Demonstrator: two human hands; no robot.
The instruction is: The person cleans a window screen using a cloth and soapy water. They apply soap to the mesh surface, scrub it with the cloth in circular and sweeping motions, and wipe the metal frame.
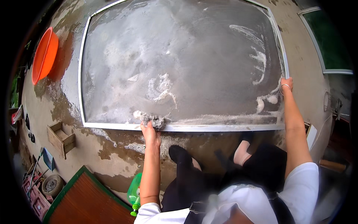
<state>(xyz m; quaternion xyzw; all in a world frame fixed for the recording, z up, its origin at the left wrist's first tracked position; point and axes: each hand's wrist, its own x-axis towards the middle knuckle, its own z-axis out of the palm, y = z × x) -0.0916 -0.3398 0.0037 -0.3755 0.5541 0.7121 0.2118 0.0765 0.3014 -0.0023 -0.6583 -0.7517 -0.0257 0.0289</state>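
Note:
A large framed mesh screen (179, 63) with a white rim lies in front of me, streaked with suds and grey wetness. My left hand (150, 132) is closed on a grey, foam-covered cloth or sponge (157, 121) at the frame's lower edge, left of the middle. On the right, my right hand (286, 84), with a bangle at the wrist, grips the frame's side rail near the lower corner. Whether the left fingers also touch the rail is hidden by the foam.
An orange basin (45, 56) stands left on the wet concrete. Nearer are a wooden box (59, 140), a dustpan (48, 158), a tyre (52, 184), a green-edged board (76, 198) and a green sprayer bottle (134, 192). A green framed panel (328, 41) is at right. My feet are below the screen.

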